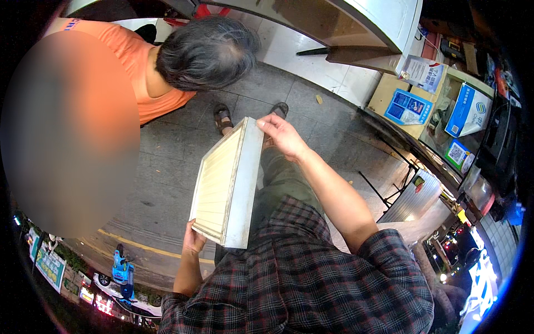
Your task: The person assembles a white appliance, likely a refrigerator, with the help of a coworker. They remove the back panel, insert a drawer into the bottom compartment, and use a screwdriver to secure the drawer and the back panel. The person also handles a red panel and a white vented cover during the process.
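Observation:
Between my two hands is a shallow, box-like panel [219, 183], tilted, with a cream ribbed face turned left and a pale grey side strip facing up. My left hand [194, 240] grips its near left corner, fingers at the edge. At the far end, my right hand [282, 136] is closed on the opposite corner, thumb on the grey strip and the other fingers partly hidden beneath. The underside of the panel is out of sight.
A person in an orange shirt [125, 67] bends close at the left. Grey paving [167, 161] lies below. To the right stands a cluttered counter [384, 100] with signs and a printed code card; a white cabinet-like structure [384, 22] is at the top. Blue scooter [123, 273] at lower left.

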Demonstrator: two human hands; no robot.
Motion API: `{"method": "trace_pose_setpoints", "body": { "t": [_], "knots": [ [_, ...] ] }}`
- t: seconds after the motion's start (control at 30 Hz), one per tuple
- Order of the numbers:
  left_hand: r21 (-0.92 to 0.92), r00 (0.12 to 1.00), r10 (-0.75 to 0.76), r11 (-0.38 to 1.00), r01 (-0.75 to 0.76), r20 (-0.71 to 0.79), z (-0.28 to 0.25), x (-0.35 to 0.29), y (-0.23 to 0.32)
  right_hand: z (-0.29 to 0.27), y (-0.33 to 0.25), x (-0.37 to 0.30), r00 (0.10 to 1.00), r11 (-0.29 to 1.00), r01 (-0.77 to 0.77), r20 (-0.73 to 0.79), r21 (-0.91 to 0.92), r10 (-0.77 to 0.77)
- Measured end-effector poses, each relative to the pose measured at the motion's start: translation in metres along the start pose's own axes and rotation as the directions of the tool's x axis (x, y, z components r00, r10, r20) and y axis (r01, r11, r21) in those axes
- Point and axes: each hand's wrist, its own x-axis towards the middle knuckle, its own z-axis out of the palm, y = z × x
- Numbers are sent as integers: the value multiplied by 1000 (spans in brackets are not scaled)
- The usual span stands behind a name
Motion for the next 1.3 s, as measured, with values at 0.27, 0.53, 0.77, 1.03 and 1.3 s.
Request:
{"method": "trace_pose_setpoints", "body": {
  "t": [0.27,0.53,0.77,1.03,1.3],
  "knots": [
    [-12,998,0,1000,-1,-58,-2,-4,2,-28,40,22,813,752,134,-362,-646,-456],
    [-31,997,-23,999,20,-79,-18,-15,-7,4,-14,54,976,931,110,-138,-349,-167],
    [-6,996,3,1000,-4,-90,-42,-35,-13,105,-80,31,847,795,502,8,-340,-531],
    [-6,993,64,998,-65,-101,-54,-35,-26,136,-102,10,743,698,640,28,-321,-668],
    [622,884,464,679,-390,47,-57,-38,-39,134,-106,-7,843,840,537,-49,81,-535]
  ]
}}
